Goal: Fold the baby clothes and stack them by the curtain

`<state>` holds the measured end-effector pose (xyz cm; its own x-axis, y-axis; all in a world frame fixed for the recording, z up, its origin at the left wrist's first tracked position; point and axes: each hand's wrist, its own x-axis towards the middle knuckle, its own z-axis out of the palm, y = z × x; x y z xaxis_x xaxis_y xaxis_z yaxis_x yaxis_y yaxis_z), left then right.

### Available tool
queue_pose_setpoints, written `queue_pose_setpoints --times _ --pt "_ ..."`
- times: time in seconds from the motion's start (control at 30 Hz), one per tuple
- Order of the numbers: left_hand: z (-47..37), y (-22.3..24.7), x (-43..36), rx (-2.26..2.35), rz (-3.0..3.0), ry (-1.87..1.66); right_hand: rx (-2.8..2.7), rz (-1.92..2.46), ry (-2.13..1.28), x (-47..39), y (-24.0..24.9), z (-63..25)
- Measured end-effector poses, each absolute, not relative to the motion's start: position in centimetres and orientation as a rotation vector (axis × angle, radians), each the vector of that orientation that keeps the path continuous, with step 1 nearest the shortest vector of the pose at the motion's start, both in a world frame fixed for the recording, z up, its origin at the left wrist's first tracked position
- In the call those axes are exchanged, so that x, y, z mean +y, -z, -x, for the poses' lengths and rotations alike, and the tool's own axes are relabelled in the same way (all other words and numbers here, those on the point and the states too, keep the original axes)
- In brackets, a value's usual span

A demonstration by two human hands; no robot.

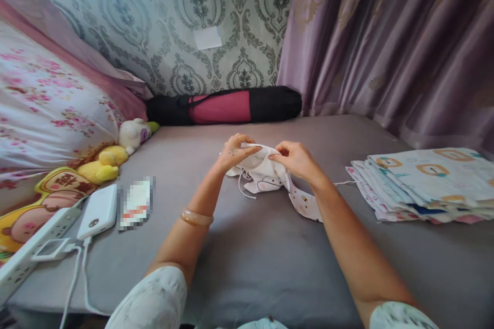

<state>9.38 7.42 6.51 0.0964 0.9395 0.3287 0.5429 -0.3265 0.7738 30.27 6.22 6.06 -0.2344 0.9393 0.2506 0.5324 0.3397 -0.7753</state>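
Note:
A white cloth piece (266,172) with small printed figures and thin tie strings hangs bunched over the grey sheet; it looks like a small garment, though its full shape is hidden in the folds. My left hand (237,151) pinches its upper edge on the left. On the right, my right hand (295,157) grips the same edge between thumb and fingers, a short distance away. One printed strip of the cloth trails down beside my right forearm, and a white string dangles below my left hand.
Folded printed cloths (428,180) are stacked at the right. Left lie a white power bank (98,211) with cables, a power strip (46,247), a blurred packet (136,203) and plush toys (110,162). A black and red long bag (224,105) rests along the wall.

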Motion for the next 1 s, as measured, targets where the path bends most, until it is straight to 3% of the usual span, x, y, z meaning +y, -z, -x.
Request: queue_pose_setpoints --times 0.23,0.47,1.0 --pt "-7.4 -4.6 7.9 1.316 -1.640 -1.157 -1.692 1.201 -1.041 6.9 -6.1 -33.1" --pt "-5.5 -2.3 8.6 1.314 -1.572 -1.130 -1.676 1.253 -1.042 7.5 -6.1 -33.9" --pt "-7.6 0.2 9.7 1.447 -2.244 -0.994 -1.565 1.283 -1.005 7.7 -6.1 -33.6"
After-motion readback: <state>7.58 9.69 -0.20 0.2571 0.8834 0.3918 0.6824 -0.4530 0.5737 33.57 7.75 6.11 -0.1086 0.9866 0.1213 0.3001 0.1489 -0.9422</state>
